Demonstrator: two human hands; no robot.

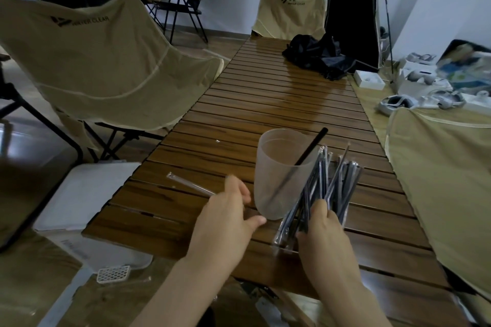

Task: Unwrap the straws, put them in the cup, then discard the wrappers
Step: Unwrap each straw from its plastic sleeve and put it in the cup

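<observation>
Your left hand [228, 210] pinches empty wrapper [190, 184]; right hand [322, 223] grips wrapped straws [321, 188]. Risk: bundle leaning against cup [279, 175] tips it.

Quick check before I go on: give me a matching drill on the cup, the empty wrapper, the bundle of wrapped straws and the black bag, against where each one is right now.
Things:
1. frosted cup
2. empty clear wrapper
3. bundle of wrapped straws
4. black bag

Places or states:
A. in the grip of the right hand
B. lying at the far end of the slatted table
C. standing upright with one black straw leaning inside
D. held at one end by the left hand, the rest pointing away to the left over the table

Pairs: 1-C, 2-D, 3-A, 4-B
</observation>
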